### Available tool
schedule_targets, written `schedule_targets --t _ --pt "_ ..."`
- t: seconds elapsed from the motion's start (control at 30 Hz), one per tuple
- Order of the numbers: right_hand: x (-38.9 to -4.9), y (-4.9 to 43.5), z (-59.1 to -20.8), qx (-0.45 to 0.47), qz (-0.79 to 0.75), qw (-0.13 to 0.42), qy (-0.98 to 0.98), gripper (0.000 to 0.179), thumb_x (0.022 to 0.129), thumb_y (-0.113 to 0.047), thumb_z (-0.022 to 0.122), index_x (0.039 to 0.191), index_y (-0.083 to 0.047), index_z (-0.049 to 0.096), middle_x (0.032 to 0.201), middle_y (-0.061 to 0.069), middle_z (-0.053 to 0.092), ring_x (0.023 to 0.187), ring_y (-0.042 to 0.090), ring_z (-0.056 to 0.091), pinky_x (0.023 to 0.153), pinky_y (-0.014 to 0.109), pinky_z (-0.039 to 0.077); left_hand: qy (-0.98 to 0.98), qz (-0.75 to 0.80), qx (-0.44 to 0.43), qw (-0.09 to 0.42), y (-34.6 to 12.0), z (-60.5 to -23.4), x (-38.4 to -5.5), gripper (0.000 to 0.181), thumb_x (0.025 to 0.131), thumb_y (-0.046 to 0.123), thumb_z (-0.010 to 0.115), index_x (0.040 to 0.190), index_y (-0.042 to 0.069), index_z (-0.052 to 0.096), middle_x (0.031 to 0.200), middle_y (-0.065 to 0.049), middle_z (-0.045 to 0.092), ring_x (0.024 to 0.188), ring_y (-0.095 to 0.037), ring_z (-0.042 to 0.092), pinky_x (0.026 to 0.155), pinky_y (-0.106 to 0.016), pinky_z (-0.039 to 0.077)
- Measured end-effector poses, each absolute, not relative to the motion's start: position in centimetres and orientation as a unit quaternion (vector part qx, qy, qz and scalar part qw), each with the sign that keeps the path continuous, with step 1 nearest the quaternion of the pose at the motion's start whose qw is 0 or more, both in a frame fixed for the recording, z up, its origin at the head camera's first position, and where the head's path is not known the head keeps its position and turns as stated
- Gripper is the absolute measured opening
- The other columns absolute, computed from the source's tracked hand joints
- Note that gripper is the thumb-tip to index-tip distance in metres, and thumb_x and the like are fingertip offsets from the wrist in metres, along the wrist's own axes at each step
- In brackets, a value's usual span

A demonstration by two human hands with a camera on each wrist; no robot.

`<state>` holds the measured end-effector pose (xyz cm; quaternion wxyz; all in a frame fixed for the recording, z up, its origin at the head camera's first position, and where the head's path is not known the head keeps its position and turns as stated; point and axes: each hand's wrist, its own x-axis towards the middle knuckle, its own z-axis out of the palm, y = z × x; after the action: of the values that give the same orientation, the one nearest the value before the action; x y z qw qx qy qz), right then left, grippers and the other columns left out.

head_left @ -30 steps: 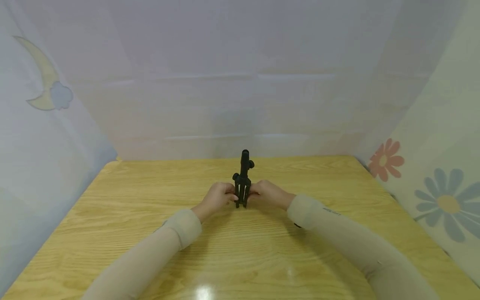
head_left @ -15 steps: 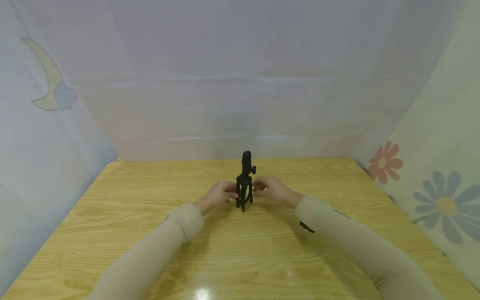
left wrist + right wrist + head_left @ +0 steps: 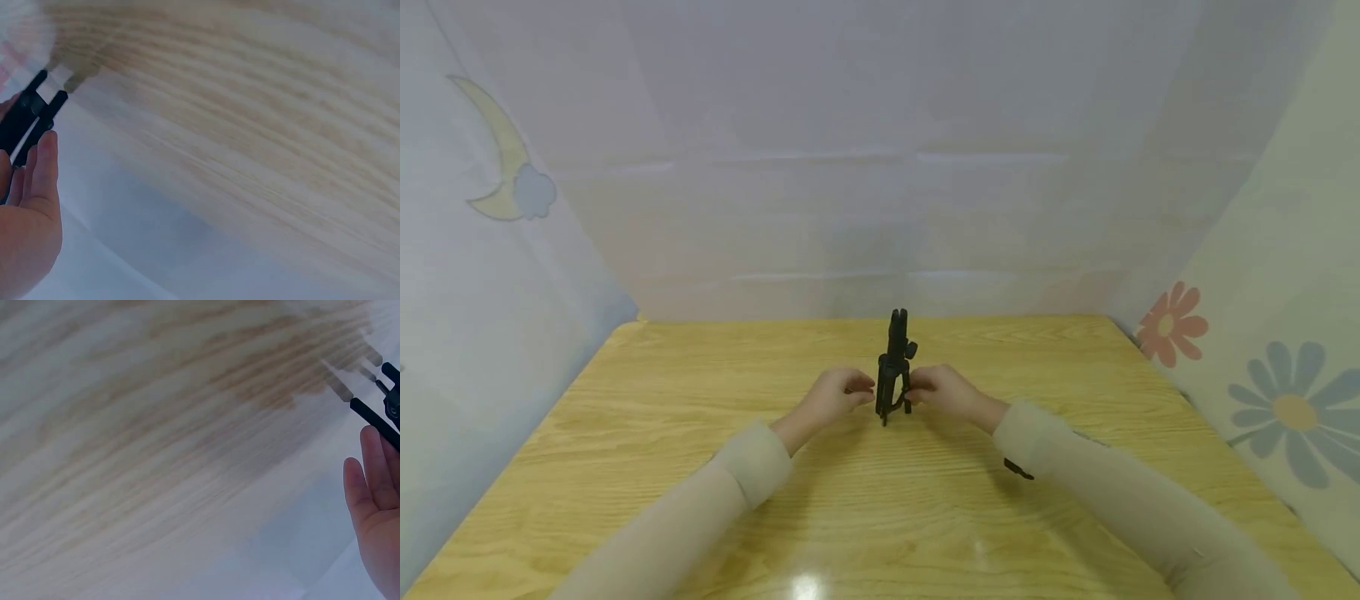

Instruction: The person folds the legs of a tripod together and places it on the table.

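Wooden table [image 3: 715, 367]; black tripod [image 3: 895, 354] upright, right hand [image 3: 949, 392] pinching leg [image 3: 907, 407], left hand [image 3: 826, 400] beside, grip apart.

The tripod [image 3: 892, 367] stands on the worktop [image 3: 880, 508], the left hand [image 3: 832, 396] just left of it, the right hand [image 3: 947, 392] touching its right leg [image 3: 907, 407]. Behind rises a backdrop [image 3: 865, 208], a moon [image 3: 505, 137] to the left and flowers [image 3: 1295, 412] to the right.
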<state>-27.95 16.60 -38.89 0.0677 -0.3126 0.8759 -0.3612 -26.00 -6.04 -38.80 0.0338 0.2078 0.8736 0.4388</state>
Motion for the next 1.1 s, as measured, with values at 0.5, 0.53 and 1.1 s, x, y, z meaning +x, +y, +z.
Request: schedule_targets --t 0.5,0.53,1.1 --pt "-26.6 16.3 -38.8 -0.354 -0.367 0.071 0.857 0.007 0.089 0.003 0.066 0.095 0.005 0.07 0.089 0.011 0.072 0.081 0.018 0.068 0.071 0.026 0.055 0.876 0.395 0.278 0.002 -5.5 -39.3 -25.0 0.005 0.086 0.002 0.071 0.088 -0.002 0.07 0.085 -0.009 0.071 0.079 -0.019 0.067 0.071 -0.028 0.055" --pt "-26.8 16.3 -38.7 -0.359 -0.361 0.077 0.857 0.008 0.089 0.003 0.066 0.095 0.004 0.07 0.09 0.011 0.072 0.083 0.017 0.069 0.072 0.025 0.055 0.875 0.393 0.284 -0.003 -5.6 -39.3 -25.1 0.005 0.086 0.003 0.071 0.086 -0.002 0.069 0.083 -0.008 0.071 0.076 -0.018 0.065 0.069 -0.027 0.054" --pt "-28.2 17.0 -38.0 -0.446 -0.278 0.115 0.843 0.013 0.084 -0.003 0.073 0.096 0.003 0.072 0.09 0.008 0.073 0.082 0.012 0.069 0.074 0.022 0.054 0.866 0.391 0.311 0.028 -5.2 -39.7 -25.8 0.005 0.084 0.002 0.071 0.083 -0.003 0.07 0.08 -0.009 0.071 0.066 -0.019 0.065 0.057 -0.021 0.052"
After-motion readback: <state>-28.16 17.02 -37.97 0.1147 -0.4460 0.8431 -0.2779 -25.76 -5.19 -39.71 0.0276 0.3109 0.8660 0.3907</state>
